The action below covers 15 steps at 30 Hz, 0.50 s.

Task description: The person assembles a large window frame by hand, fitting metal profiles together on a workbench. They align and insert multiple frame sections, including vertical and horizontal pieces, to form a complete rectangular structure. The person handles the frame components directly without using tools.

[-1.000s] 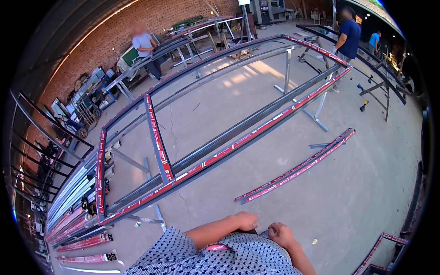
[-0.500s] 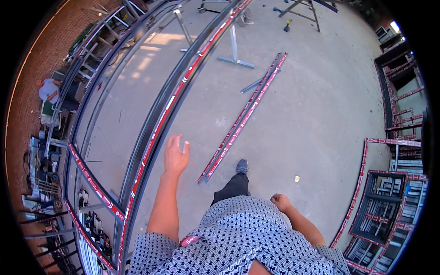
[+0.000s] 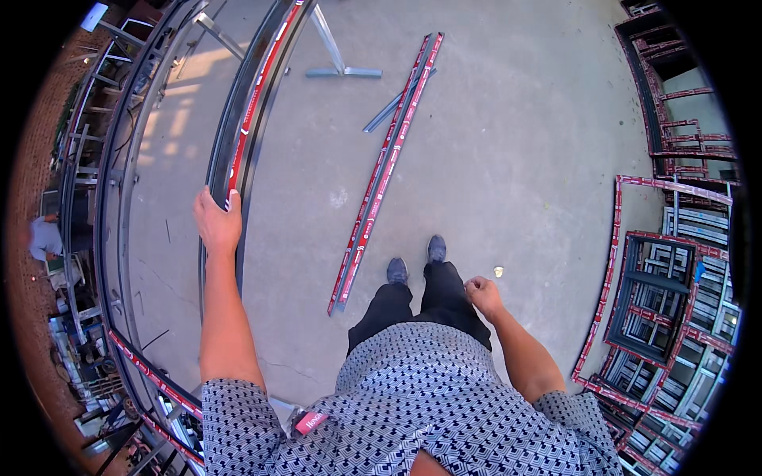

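A long dark metal frame bar (image 3: pixel 252 119) with a red-and-white protective film strip runs lengthwise on my left. My left hand (image 3: pixel 218 225) lies over this bar, its thumb on the filmed side and its fingers at the other edge, gripping it. Down beside my thigh hangs my right hand (image 3: pixel 484 298), with its fingers curled in and nothing seen in them. In front of my feet, a pair of film-covered bars (image 3: pixel 386 170) lies slantwise on the floor.
A metal stand foot (image 3: pixel 344 72) rests on the floor beyond the bar. Filmed window frames (image 3: pixel 615 270) are stacked at right. A small pale object (image 3: pixel 498 271) lies near my right hand. At far left, a person (image 3: pixel 45 238) is among metal racks.
I have stepped forward, and both my shoes now show. My left hand has moved left from open air onto the frame bar. My right hand still hangs at my side.
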Motion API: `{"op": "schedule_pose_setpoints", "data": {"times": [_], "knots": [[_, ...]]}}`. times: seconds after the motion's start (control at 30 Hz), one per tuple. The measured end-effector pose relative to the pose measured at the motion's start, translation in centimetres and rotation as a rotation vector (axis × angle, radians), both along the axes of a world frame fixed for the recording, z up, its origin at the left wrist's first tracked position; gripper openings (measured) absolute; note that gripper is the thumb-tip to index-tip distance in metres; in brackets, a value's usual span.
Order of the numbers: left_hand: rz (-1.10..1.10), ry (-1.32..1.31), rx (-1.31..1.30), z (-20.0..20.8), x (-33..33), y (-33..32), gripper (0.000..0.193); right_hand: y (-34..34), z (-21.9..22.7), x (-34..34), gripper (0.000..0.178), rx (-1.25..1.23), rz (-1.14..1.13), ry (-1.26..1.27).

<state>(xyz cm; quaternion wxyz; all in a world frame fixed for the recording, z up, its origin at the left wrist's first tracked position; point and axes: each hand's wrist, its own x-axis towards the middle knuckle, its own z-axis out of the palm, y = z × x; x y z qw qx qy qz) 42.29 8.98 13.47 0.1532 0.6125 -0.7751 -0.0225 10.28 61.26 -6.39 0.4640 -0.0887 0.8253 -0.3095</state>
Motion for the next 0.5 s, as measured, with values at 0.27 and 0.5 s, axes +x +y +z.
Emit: {"op": "schedule_pose_setpoints", "data": {"times": [0.27,0.5], "knots": [[0.112,-0.165,0.243,-1.3,-5.9,-5.4,0.093,-11.4,-9.1,-7.6,0.028,0.063,0.339,-0.054],[0.155,-0.010,0.357,-1.5,-8.6,-7.6,0.077,-24.9,-14.3,-17.5,0.029,0.071,0.637,-0.041]]}}
